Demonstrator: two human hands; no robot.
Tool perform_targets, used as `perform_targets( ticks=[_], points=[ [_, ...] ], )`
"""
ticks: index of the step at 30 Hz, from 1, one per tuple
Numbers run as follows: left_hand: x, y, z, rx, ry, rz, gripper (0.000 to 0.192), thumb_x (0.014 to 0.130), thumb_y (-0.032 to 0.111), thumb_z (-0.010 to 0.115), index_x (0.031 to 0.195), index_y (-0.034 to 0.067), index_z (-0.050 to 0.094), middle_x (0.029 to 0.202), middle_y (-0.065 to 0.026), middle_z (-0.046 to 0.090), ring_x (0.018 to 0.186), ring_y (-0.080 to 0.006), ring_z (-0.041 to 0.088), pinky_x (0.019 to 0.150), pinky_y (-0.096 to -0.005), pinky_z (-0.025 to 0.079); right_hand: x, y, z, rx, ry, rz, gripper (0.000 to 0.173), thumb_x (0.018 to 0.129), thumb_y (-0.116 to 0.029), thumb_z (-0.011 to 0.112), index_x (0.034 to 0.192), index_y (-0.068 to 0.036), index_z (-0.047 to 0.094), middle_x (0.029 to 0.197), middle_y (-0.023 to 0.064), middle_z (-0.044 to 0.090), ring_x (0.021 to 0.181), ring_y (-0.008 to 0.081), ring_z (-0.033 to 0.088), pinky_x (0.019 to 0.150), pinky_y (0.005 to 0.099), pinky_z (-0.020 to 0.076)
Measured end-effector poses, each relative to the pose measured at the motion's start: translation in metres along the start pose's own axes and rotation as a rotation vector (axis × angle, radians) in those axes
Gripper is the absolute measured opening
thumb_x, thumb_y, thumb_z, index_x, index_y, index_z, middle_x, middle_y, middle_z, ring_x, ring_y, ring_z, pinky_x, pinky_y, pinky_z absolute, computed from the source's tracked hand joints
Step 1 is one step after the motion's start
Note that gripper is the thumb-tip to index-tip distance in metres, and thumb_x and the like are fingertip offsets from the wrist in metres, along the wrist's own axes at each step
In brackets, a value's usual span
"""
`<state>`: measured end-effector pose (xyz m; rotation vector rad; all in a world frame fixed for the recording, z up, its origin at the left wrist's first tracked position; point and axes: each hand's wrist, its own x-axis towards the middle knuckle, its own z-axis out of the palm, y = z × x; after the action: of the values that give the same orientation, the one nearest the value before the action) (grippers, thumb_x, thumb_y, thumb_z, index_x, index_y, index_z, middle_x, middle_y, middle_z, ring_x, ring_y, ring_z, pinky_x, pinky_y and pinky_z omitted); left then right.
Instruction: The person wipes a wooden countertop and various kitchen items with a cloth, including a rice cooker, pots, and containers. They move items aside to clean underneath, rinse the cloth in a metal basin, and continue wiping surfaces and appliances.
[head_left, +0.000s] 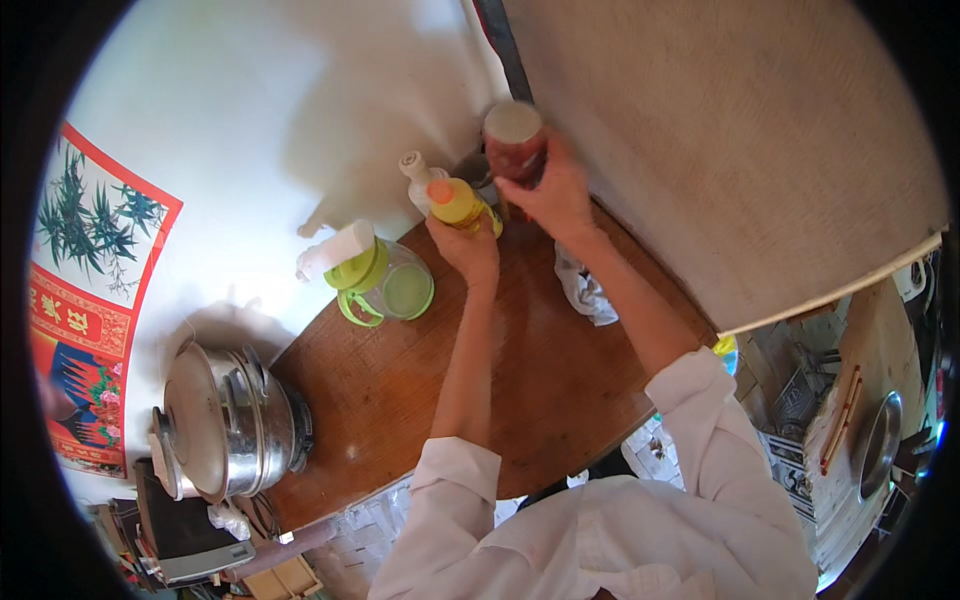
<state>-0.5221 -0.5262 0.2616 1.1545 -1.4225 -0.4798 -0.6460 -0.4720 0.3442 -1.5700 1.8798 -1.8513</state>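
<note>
My left hand (466, 251) is wrapped around a yellow bottle (459, 202) with an orange cap, at the back corner of the brown wooden table (525, 390). Just behind that bottle stands a white bottle (424, 181). In my right hand (556, 195) is a dark red jar (516, 154) with a pale round lid, tilted towards me near the wooden panel. Whether the jar touches anything underneath cannot be seen. Left of my left hand sits a clear jug (405, 289) with a green lid and handle. A white roll (341, 251) rests against its top.
A lidded steel steamer pot (225, 420) occupies the table's left end. A crumpled white plastic bag (581, 285) lies under my right forearm. The wooden panel (720, 165) borders the right side, and a white wall (225, 97) the back. Chopsticks (841, 420) and a metal dish (879, 446) lie at far right.
</note>
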Motion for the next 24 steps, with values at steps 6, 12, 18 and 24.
perform_targets(
  ticks=[6,12,18,24],
  points=[
    [-0.015,0.024,-0.081,-0.099,-0.123,-0.118,0.064,0.068,0.005,0.076,0.121,-0.002,0.041,0.112,-0.016,0.053,0.104,-0.0277,0.054,0.091,-0.037,0.043,-0.031,-0.014,-0.093,-0.453,0.133,-0.058,0.064,0.061,-0.023,0.08,0.113,0.0,0.05,0.098,0.0159,0.059,0.089,0.0339,0.06,0.074,0.0411,0.0511],
    [-0.031,0.041,-0.121,-0.003,-0.219,-0.077,0.063,0.068,0.006,0.075,0.121,-0.002,0.042,0.11,-0.0156,0.055,0.1,-0.0274,0.056,0.089,-0.0369,0.043,-0.061,0.019,-0.13,-0.582,0.101,0.065,0.068,0.062,-0.027,0.08,0.116,0.001,0.049,0.102,0.0184,0.06,0.091,0.0353,0.061,0.077,0.0418,0.0511],
    [-0.031,0.034,-0.14,0.043,-0.242,-0.1,0.06,0.067,0.004,0.075,0.117,-0.002,0.043,0.107,-0.0147,0.055,0.099,-0.0269,0.056,0.088,-0.0372,0.044,-0.077,0.029,-0.125,-0.586,0.087,0.164,0.071,0.062,-0.028,0.081,0.117,0.001,0.047,0.102,0.0205,0.06,0.09,0.0367,0.061,0.076,0.0424,0.0514],
    [-0.033,0.013,-0.141,0.039,-0.273,-0.093,0.06,0.067,0.005,0.075,0.117,-0.002,0.043,0.108,-0.0157,0.054,0.102,-0.0281,0.054,0.089,-0.0381,0.043,-0.086,0.029,-0.128,-0.634,0.071,0.18,0.076,0.063,-0.033,0.082,0.119,0.001,0.043,0.105,0.0224,0.059,0.09,0.0374,0.061,0.076,0.0422,0.0517]
  ],
)
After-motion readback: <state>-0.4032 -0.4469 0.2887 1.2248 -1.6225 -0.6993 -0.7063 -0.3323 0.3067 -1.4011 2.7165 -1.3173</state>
